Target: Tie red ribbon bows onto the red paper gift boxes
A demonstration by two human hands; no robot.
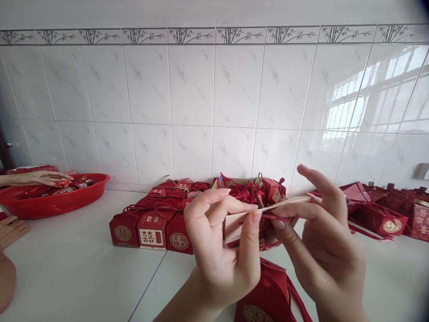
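Observation:
My left hand and my right hand are raised side by side over the white counter, both pinching an unfolded red gift box whose pale inner flap stretches flat between the fingertips. The left fingers grip its left part, and the right thumb and fingers hold the right end of the flap. A red ribbon handle hangs down from the box below my hands. Behind the hands stand rows of finished red gift boxes with gold emblems.
A red basin of small red items sits at the far left, with another person's hand reaching into it and a second hand lower. More red boxes lie at the right against the white tiled wall.

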